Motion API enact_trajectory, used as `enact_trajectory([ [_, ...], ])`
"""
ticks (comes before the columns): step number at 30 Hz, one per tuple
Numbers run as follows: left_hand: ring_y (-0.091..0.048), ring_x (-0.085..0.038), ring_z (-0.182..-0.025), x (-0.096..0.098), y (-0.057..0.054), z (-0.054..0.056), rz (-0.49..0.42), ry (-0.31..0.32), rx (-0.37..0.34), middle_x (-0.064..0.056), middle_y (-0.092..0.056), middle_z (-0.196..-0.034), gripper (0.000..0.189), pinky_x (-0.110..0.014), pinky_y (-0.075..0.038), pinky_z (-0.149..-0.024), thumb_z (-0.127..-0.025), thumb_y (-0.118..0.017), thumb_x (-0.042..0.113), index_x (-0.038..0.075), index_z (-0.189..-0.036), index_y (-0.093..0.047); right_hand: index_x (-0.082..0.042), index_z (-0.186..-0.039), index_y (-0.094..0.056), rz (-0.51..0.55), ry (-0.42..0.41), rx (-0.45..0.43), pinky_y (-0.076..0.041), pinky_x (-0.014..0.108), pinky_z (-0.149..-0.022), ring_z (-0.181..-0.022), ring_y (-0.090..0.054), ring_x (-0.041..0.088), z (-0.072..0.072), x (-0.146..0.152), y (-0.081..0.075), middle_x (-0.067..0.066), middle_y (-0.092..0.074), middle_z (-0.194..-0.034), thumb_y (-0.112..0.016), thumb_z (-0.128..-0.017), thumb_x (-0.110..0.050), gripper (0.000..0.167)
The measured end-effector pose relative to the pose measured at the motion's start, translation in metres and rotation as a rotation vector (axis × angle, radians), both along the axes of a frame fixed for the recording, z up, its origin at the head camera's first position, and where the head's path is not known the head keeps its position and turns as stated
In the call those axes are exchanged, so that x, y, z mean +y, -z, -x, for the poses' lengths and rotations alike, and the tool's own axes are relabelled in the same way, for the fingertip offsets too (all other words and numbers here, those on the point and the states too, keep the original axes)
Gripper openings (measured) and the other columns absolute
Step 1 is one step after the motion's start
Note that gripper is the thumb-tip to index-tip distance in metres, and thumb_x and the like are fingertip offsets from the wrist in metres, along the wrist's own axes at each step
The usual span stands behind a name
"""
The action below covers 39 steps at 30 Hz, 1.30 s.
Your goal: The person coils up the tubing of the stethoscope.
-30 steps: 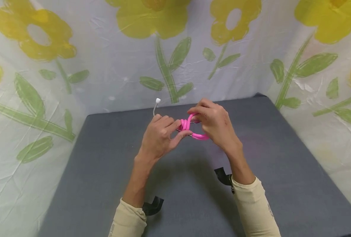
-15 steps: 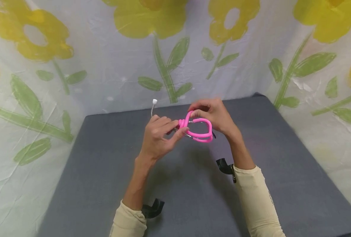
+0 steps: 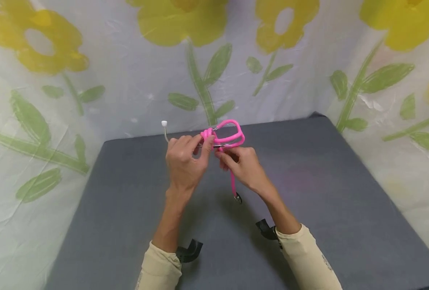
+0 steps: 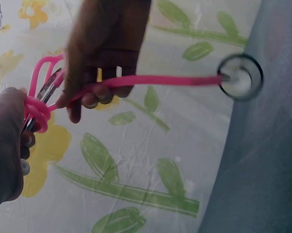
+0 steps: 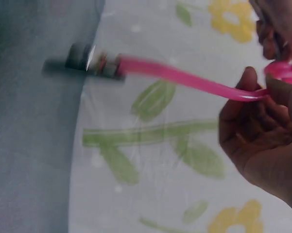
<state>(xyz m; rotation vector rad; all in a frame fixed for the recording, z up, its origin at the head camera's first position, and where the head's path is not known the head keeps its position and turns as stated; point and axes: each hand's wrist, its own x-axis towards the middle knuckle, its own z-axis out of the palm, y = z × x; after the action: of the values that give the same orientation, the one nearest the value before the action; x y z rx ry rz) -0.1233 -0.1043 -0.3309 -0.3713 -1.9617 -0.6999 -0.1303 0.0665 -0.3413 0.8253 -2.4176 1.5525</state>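
Observation:
A pink stethoscope [image 3: 232,139] is held up above the table, its tubing wound in coils round the metal ear tubes. My left hand [image 3: 187,161] grips the coils and ear tubes between thumb and fingers. One white eartip [image 3: 164,123] sticks up beyond that hand. Below the pink loop, my right hand [image 3: 245,165] pinches the tubing near the coils. From its fingers the free tubing hangs down to the round chest piece [image 3: 238,198]. In the left wrist view that chest piece [image 4: 240,77] shows its disc; in the right wrist view it is blurred.
A grey cloth-covered table [image 3: 127,201] lies under both hands. Behind it hangs a white curtain [image 3: 135,92] printed with yellow flowers and green leaves. Black mounts [image 3: 190,250] stick out from both wrists by the sleeves.
My right hand has gone from above the loop to below it, carrying the tubing round. My left hand and the coils have shifted left and slightly up. The chest piece now hangs in sight.

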Motion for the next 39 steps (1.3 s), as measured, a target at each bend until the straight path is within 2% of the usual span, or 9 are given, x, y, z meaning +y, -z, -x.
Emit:
enact_trajectory([
  [4,-0.049,-0.026,-0.055,-0.001,-0.002,0.001,-0.005,-0.079,0.022,-0.012,-0.052,-0.056,0.039,-0.04,-0.035,-0.065,-0.097,-0.073,0.03,0.0,-0.072,-0.068,-0.004,-0.098,-0.071,-0.091,-0.055,-0.013,-0.052,0.024,-0.062,-0.063,-0.062,0.01,-0.011,-0.004,-0.013,0.005,-0.069,-0.072,-0.071,-0.1,-0.015,0.01],
  [11,-0.052,-0.028,-0.055,-0.008,-0.006,0.003,0.008,-0.173,0.016,-0.013,-0.056,-0.058,0.04,-0.041,-0.035,-0.064,-0.098,-0.073,0.033,-0.001,-0.077,-0.073,-0.009,-0.098,-0.066,-0.364,-0.121,0.032,-0.041,0.02,-0.056,-0.055,-0.048,0.004,-0.03,-0.004,-0.029,-0.004,-0.058,-0.065,-0.075,-0.098,-0.018,0.013],
  [16,-0.054,-0.028,-0.054,-0.012,-0.003,0.003,0.083,-0.221,-0.01,-0.014,-0.06,-0.059,0.042,-0.041,-0.036,-0.062,-0.1,-0.071,0.035,-0.001,-0.078,-0.074,-0.013,-0.087,-0.064,-0.484,-0.153,0.221,-0.038,0.021,-0.059,-0.059,-0.042,0.004,-0.041,0.0,-0.042,-0.007,-0.047,-0.066,-0.074,-0.099,-0.018,0.016],
  [19,-0.055,-0.028,-0.054,-0.014,-0.001,0.002,0.147,-0.226,-0.012,-0.014,-0.061,-0.06,0.042,-0.04,-0.037,-0.06,-0.099,-0.071,0.035,0.0,-0.078,-0.074,-0.01,-0.096,-0.075,-0.5,-0.059,0.427,-0.045,0.025,-0.065,-0.065,-0.053,0.009,-0.042,0.005,-0.052,-0.004,-0.061,-0.074,-0.074,-0.098,-0.016,0.006],
  [21,-0.055,-0.027,-0.054,-0.014,0.001,0.001,0.185,-0.213,-0.009,-0.013,-0.06,-0.059,0.041,-0.039,-0.037,-0.06,-0.099,-0.072,0.035,0.0,-0.078,-0.074,-0.008,-0.103,-0.079,-0.496,0.038,0.549,-0.047,0.029,-0.068,-0.071,-0.061,0.014,-0.038,0.008,-0.059,0.001,-0.068,-0.082,-0.075,-0.097,-0.016,0.01],
  [25,-0.055,-0.025,-0.055,-0.013,0.001,-0.004,0.25,-0.161,0.007,-0.012,-0.059,-0.06,0.035,-0.037,-0.038,-0.06,-0.097,-0.075,0.032,0.001,-0.082,-0.075,-0.007,-0.1,-0.08,-0.473,0.185,0.682,-0.048,0.035,-0.072,-0.08,-0.067,0.021,-0.025,0.008,-0.069,0.004,-0.07,-0.085,-0.077,-0.094,-0.009,0.008],
  [30,-0.053,-0.025,-0.056,-0.01,0.001,-0.009,0.297,-0.098,-0.002,-0.011,-0.058,-0.06,0.03,-0.036,-0.038,-0.061,-0.098,-0.074,0.028,0.002,-0.083,-0.076,-0.007,-0.093,-0.08,-0.416,0.223,0.705,-0.045,0.035,-0.068,-0.07,-0.059,0.023,-0.006,0.007,-0.073,0.006,-0.063,-0.078,-0.079,-0.09,-0.004,0.004],
  [35,-0.054,-0.025,-0.057,-0.007,0.005,-0.011,0.341,-0.059,-0.011,-0.009,-0.056,-0.06,0.035,-0.038,-0.038,-0.063,-0.101,-0.068,0.024,0.003,-0.073,-0.069,-0.008,-0.09,-0.081,-0.38,0.22,0.635,-0.051,0.035,-0.066,-0.072,-0.061,0.023,0.005,0.007,-0.069,0.005,-0.067,-0.08,-0.08,-0.091,-0.006,0.002],
  [39,-0.052,-0.023,-0.057,-0.008,0.01,-0.012,0.38,-0.029,-0.02,-0.008,-0.057,-0.06,0.03,-0.037,-0.038,-0.063,-0.097,-0.074,0.026,0.004,-0.077,-0.072,-0.009,-0.09,-0.081,-0.392,0.214,0.581,-0.053,0.035,-0.062,-0.072,-0.066,0.021,0.009,0.007,-0.064,0.003,-0.071,-0.082,-0.079,-0.092,-0.009,0.003],
])
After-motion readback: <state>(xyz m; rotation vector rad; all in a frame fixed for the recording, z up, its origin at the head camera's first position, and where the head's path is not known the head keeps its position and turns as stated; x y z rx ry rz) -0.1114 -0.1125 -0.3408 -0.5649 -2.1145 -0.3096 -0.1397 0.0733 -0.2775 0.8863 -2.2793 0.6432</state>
